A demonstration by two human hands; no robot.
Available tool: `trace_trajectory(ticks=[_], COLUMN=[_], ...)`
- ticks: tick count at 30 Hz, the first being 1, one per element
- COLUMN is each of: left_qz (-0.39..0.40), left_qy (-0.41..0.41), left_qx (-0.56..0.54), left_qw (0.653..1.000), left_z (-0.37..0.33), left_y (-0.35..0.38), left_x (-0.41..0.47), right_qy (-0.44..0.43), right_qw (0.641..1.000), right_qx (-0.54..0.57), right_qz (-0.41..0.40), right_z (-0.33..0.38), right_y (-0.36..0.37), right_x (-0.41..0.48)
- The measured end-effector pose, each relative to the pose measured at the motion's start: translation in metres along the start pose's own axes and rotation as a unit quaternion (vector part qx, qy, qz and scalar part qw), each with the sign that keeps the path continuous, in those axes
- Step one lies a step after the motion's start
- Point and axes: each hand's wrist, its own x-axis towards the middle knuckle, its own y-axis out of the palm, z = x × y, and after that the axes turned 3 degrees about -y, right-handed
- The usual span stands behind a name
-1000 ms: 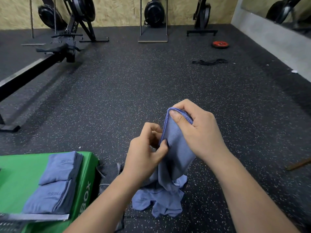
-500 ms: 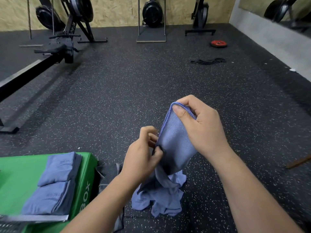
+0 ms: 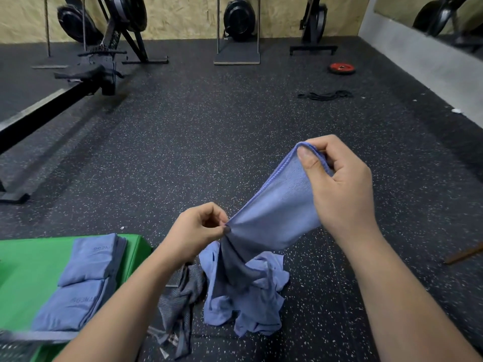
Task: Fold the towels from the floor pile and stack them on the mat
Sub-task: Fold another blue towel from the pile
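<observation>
A blue towel (image 3: 277,215) hangs stretched between both hands above the floor. My right hand (image 3: 339,186) pinches its top corner, thumb over the hem. Lower and to the left, my left hand (image 3: 198,231) pinches the same hemmed edge. The towel's lower part drapes down onto the crumpled blue pile (image 3: 248,304) on the floor. Two folded blue towels (image 3: 81,280) lie on the green mat (image 3: 28,267) at the lower left.
A grey striped cloth (image 3: 180,291) lies between mat and pile. A rowing machine (image 3: 65,84) stretches along the left. Further back lie a red weight plate (image 3: 341,67) and black bands (image 3: 326,95). A wooden stick (image 3: 465,253) pokes in at the right. Speckled black floor lies ahead.
My hands have moved apart along the towel's hem. The right hand went up and to the right, the left slid down the edge, and the cloth between them is now stretched out.
</observation>
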Motion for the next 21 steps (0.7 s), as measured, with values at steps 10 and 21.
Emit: trace_trajectory(ticks=[10, 21], left_qz=[0.02, 0.003], left_qy=[0.106, 0.116], left_qx=[-0.032, -0.005], left_qw=[0.994, 0.993], left_z=[-0.052, -0.067], left_y=[0.005, 0.004], left_x=[-0.021, -0.032], right_qy=[0.087, 0.086], right_qw=[0.942, 0.933], right_qx=[-0.099, -0.103], right_qz=[0.308, 0.333], right_z=[-0.002, 0.004], right_y=[0.019, 0.038], right_x=[-0.01, -0.015])
